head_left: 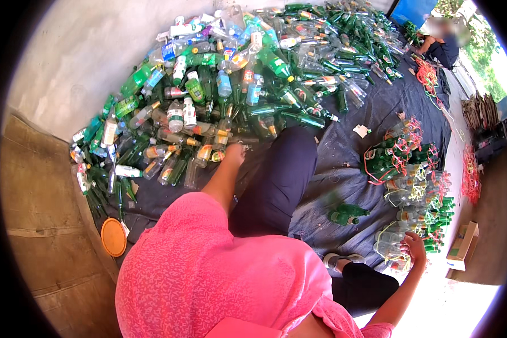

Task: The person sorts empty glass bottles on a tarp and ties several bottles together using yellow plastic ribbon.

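Observation:
My left hand (235, 153) reaches to the near edge of a large heap of bottles (259, 110), mostly green and clear, some with labels. Its fingers are curled in beside several clear bottles with orange labels (204, 155); what they hold, if anything, I cannot make out. Off to the right, my right hand (414, 247) hovers by a tied bundle of clear bottles (390, 239), fingers apart and nothing visible in them. Two green bottles (349, 214) lie together on the black sheet (335, 169) between my legs and the bundles.
More bottles tied with red and yellow string (397, 149) stand along the right. Loose red string (470, 174) and a cardboard box (463, 246) lie beyond. An orange round lid (114, 237) rests by the left wall. Another person (442, 48) crouches at the far right.

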### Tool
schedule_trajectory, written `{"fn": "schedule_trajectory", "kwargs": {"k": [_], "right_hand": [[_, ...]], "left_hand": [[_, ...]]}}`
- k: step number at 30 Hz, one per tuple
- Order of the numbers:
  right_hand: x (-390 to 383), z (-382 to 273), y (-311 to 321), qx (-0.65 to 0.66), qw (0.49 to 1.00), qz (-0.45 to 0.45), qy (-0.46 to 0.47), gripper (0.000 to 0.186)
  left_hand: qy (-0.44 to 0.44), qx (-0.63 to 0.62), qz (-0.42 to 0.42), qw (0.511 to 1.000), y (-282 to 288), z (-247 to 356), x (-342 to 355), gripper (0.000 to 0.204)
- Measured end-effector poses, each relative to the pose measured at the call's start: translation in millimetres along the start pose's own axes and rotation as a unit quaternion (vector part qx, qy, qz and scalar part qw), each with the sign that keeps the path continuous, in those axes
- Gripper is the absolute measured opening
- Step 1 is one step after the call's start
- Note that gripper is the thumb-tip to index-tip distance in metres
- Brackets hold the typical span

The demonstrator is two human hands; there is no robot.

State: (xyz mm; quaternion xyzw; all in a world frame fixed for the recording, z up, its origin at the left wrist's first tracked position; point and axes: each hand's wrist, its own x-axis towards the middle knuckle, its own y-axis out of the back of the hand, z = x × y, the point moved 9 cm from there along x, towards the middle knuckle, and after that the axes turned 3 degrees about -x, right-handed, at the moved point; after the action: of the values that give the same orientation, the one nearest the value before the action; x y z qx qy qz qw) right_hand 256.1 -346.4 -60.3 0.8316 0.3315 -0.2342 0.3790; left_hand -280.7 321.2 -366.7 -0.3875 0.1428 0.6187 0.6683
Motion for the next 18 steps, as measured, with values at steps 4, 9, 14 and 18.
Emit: {"fn": "schedule_trajectory", "kwargs": {"k": [4,9,14,18], "right_hand": [[-1,11,1,-0.016,1.0,0.002,-0.016,0.043],[-6,33,10,-0.016,0.999,0.009,-0.048,0.046],[2,25,3,-0.038,0.998,0.01,-0.055,0.044],[-6,29,4,-0.048,0.996,0.036,-0.064,0.042]], "left_hand": [[0.169,0.001,0.188,0.968,136,-86,-19,0.017],[0.111,-0.061,0.112,0.986,103,-39,23,0.012],[-0.011,0.008,-0.009,1.0,42,111,92,0.009],[-0.061,0.014,0.121,0.991,25,191,95,0.041]]}}
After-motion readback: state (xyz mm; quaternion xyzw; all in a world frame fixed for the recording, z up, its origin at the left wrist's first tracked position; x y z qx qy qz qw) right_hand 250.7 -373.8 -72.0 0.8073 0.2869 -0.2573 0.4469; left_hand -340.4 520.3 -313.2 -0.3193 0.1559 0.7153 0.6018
